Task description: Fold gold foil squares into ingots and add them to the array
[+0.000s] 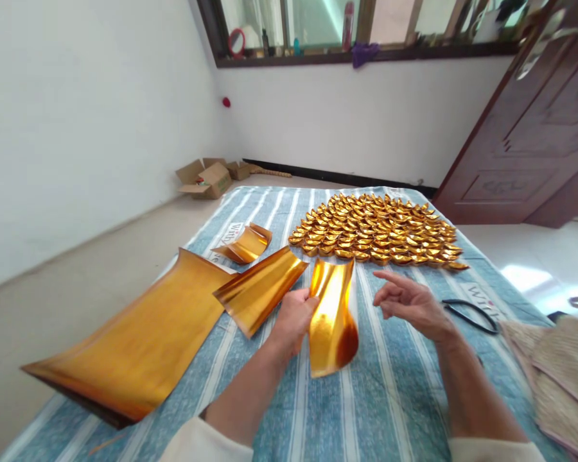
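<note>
Hands, two, bare, entered first. Left hand (296, 317) was closed on the left edge of a curled gold foil sheet (333, 321), pinching it upright above the bed (390, 398); right hand (409, 301) was open, fingers loosely spread, holding nothing, just beside the sheet's right edge but apart from it.

Remaining items, largest to smallest:

1. Bed, covered in a blue-and-white striped cloth, carried everything listed.
2. Large gold foil stack (139, 346), lying at the left, its near corner overhanging the bed's edge. Judged risk: a knock from the left forearm could tip it to the floor.
3. Bank of folded gold ingots (378, 234), packed in close rows at the far side, well apart from the hands. Judged risk: a jolt to the cloth could scatter the rows.
4. Medium foil piece (260, 289), lying tilted just left of the left hand, touching the large stack's edge.
5. Held sheet, as above. Judged risk: gripped by one edge only, it could sag, crease off-line or slip; foil of this kind looked thin and would keep any stray crease.
6. Small curled foil piece (245, 244), beyond the medium one.
7. Scissors (469, 314), dark-handled, lying right of the right hand. Judged risk: a blind reach could meet the blades.
</note>
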Tool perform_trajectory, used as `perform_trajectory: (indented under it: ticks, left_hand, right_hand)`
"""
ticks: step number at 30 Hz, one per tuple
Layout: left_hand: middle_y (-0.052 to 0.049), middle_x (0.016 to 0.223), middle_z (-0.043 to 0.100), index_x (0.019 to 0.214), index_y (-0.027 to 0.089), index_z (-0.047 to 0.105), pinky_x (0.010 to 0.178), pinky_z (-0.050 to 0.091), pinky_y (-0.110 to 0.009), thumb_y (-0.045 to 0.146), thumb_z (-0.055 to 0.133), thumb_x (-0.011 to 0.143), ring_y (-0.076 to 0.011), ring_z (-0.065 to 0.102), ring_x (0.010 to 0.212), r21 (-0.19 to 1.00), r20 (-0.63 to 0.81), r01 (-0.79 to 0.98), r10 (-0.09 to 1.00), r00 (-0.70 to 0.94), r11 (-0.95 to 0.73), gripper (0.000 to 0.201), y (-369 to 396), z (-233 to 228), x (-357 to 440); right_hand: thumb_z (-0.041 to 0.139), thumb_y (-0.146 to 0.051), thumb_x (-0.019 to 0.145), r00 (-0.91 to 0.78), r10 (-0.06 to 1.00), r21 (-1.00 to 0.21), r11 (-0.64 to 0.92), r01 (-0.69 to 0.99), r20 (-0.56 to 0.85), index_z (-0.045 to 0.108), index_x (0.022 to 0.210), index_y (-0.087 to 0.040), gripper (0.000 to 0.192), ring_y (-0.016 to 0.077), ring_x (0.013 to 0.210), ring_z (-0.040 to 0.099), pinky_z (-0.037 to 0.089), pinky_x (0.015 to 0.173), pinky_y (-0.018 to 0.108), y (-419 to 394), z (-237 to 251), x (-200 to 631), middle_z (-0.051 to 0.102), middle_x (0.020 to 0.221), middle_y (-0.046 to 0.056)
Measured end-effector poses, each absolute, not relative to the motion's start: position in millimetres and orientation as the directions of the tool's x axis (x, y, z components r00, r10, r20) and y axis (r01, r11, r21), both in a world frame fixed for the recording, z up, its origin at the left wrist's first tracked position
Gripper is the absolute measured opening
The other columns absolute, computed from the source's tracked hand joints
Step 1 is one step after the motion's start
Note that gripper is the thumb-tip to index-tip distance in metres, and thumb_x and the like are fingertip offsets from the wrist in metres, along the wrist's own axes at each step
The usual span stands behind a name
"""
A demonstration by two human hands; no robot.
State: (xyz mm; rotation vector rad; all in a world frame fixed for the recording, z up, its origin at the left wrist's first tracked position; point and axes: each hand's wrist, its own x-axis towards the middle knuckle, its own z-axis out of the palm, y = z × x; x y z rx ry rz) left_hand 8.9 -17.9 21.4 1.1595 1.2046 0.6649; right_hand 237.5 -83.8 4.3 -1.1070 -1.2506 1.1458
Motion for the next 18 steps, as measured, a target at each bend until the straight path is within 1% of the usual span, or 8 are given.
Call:
perform_trajectory:
  ticks: [4, 6, 8, 10, 12, 13, 15, 18]
  left_hand:
    - [-0.006, 0.069, 0.069, 0.077, 0.012, 0.066, 0.049, 0.044, -0.023, 0.015, 0.054, 0.071, -0.0170, 0.062, 0.056, 0.924, -0.373, 0.205, 0.881, 0.289, 0.324, 0.014, -15.6, 7.6, 8.9]
    - [-0.005, 0.071, 0.070, 0.078, 0.013, 0.067, 0.051, 0.046, -0.024, 0.013, 0.053, 0.069, -0.0180, 0.064, 0.058, 0.919, -0.389, 0.196, 0.871, 0.301, 0.343, 0.016, -15.7, 6.6, 9.5]
    - [-0.005, 0.071, 0.071, 0.080, 0.014, 0.067, 0.053, 0.048, -0.025, 0.011, 0.052, 0.067, -0.0192, 0.066, 0.059, 0.910, -0.414, 0.184, 0.847, 0.333, 0.373, 0.021, -16.3, 8.7, 10.3]
    - [-0.004, 0.071, 0.071, 0.082, 0.014, 0.067, 0.054, 0.050, -0.026, 0.010, 0.050, 0.066, -0.0196, 0.066, 0.059, 0.904, -0.429, 0.172, 0.826, 0.367, 0.393, 0.024, -17.7, 11.9, 11.2]
    - [-0.004, 0.072, 0.071, 0.087, 0.015, 0.066, 0.054, 0.051, -0.027, 0.009, 0.049, 0.066, -0.0198, 0.067, 0.060, 0.907, -0.420, 0.149, 0.816, 0.397, 0.395, 0.027, -19.3, 13.8, 11.5]
    - [-0.003, 0.073, 0.071, 0.090, 0.015, 0.065, 0.055, 0.051, -0.027, 0.009, 0.049, 0.066, -0.0201, 0.068, 0.062, 0.909, -0.414, 0.138, 0.816, 0.404, 0.393, 0.030, -20.0, 13.7, 11.4]
    - [-0.003, 0.078, 0.072, 0.098, 0.016, 0.063, 0.056, 0.052, -0.027, 0.009, 0.049, 0.066, -0.0206, 0.069, 0.066, 0.912, -0.407, 0.124, 0.820, 0.404, 0.391, 0.035, -21.0, 11.5, 10.7]
    - [-0.004, 0.082, 0.073, 0.105, 0.018, 0.060, 0.059, 0.052, -0.026, 0.010, 0.051, 0.067, -0.0207, 0.069, 0.071, 0.913, -0.405, 0.112, 0.832, 0.379, 0.393, 0.040, -21.1, 5.8, 9.4]
  right_hand:
    - [0.059, -0.015, 0.076, -0.120, 0.991, -0.970, 0.088, 0.227, 0.062, 0.050, 0.133, -0.026, 0.059, 0.0101, 0.058, 0.055, 0.046, 0.056, 0.023, -83.3, 1.0, 224.7, 0.063, 0.072, -0.003]
    - [0.055, -0.012, 0.076, -0.151, 0.987, -0.928, 0.099, 0.359, 0.047, 0.055, 0.128, -0.026, 0.054, 0.0117, 0.063, 0.059, 0.047, 0.059, 0.023, -82.6, -0.7, 221.4, 0.066, 0.074, -0.003]
    - [0.052, -0.010, 0.074, -0.177, 0.983, -0.870, 0.127, 0.476, 0.047, 0.066, 0.113, -0.027, 0.045, 0.0140, 0.069, 0.062, 0.047, 0.064, 0.024, -81.7, -1.3, 221.1, 0.070, 0.080, -0.001]
    - [0.050, -0.006, 0.071, -0.199, 0.979, -0.803, 0.162, 0.574, 0.055, 0.073, 0.090, -0.025, 0.035, 0.0148, 0.068, 0.062, 0.045, 0.063, 0.023, -81.0, -0.6, 223.0, 0.070, 0.077, -0.001]
    - [0.048, -0.004, 0.068, -0.227, 0.973, -0.735, 0.190, 0.651, 0.051, 0.070, 0.072, -0.023, 0.029, 0.0143, 0.065, 0.061, 0.043, 0.060, 0.023, -81.1, 0.9, 225.5, 0.068, 0.068, -0.001]
    - [0.048, -0.004, 0.067, -0.235, 0.971, -0.705, 0.200, 0.681, 0.049, 0.069, 0.069, -0.022, 0.028, 0.0143, 0.065, 0.060, 0.043, 0.061, 0.023, -81.9, 2.0, 226.5, 0.067, 0.067, -0.001]
    - [0.049, -0.003, 0.067, -0.229, 0.972, -0.641, 0.212, 0.738, 0.058, 0.069, 0.074, -0.023, 0.029, 0.0150, 0.070, 0.061, 0.044, 0.064, 0.024, -85.4, 4.4, 227.2, 0.068, 0.072, 0.000]
    - [0.052, -0.003, 0.067, -0.184, 0.976, -0.517, 0.216, 0.828, 0.113, 0.069, 0.097, -0.028, 0.042, 0.0155, 0.075, 0.062, 0.047, 0.069, 0.026, -95.2, 8.4, 224.6, 0.067, 0.087, 0.001]
